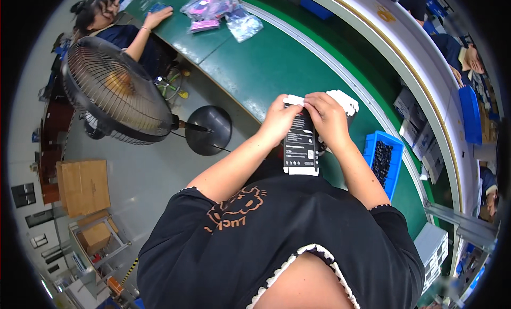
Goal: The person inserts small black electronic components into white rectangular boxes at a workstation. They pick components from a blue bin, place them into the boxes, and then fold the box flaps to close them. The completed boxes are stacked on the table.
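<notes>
Left hand point(281, 118) and right hand point(328, 119) pinch the white end flap point(294, 100) of a black carton point(299, 144) at the green workbench point(261, 64)'s near edge; apparently light, creasable card, best held by its sides.

Support: your long, smooth, green-topped workbench point(255, 66), beneath and beyond your fingers point(318, 98) | beyond them, leftward: crinkled heap of clear plastic bags point(245, 25), pink showing through | just right: white, ragged-edged stack point(346, 100), partly hidden | right, nearer you: blue rectangular plastic bin point(396, 161)
</notes>
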`<state>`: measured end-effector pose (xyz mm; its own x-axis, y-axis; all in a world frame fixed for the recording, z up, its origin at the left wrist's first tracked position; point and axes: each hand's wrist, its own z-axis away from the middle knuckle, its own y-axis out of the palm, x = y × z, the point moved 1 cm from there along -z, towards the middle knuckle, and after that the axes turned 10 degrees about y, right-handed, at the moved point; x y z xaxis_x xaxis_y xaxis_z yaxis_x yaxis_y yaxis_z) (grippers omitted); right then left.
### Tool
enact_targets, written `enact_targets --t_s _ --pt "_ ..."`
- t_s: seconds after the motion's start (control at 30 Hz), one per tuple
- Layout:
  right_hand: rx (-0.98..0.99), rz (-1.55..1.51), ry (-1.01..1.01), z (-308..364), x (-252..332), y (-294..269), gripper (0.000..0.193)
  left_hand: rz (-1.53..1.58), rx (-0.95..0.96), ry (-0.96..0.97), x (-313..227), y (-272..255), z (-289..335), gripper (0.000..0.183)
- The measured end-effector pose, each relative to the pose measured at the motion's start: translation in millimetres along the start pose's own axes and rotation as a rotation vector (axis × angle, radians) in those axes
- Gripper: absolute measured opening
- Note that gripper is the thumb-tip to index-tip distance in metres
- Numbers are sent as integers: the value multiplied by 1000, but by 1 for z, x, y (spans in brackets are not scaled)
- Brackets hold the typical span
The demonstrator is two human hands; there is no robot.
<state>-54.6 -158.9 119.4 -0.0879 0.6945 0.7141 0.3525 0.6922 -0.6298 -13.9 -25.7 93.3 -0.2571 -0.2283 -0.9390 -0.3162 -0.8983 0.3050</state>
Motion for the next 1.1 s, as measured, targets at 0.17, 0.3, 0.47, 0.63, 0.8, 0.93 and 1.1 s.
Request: enact_targets --t_s 0.17,0.3,0.47,0.63,0.8,0.93,1.1 --pt "236 -33 74 16 -13 -9 16 122 -1 -139 22 -8 -2 19" --pt "126 20 66 35 -15 -12 15 156 12 -219 34 -2 0 19" --pt "105 216 121 47 -4 -19 13 240 29 -263 28 -1 4 18" --pt "243 0 139 38 -4 -34 13 194 56 -206 22 0 1 22" --pt "-12 -107 205 19 -8 -39 12 72 85 -29 5 14 -5 21" --pt "-107 -90 193 3 4 -53 14 -84 165 122 -19 20 -5 18" --pt "-48 -108 293 -5 13 -55 11 -335 202 238 -34 29 2 15"
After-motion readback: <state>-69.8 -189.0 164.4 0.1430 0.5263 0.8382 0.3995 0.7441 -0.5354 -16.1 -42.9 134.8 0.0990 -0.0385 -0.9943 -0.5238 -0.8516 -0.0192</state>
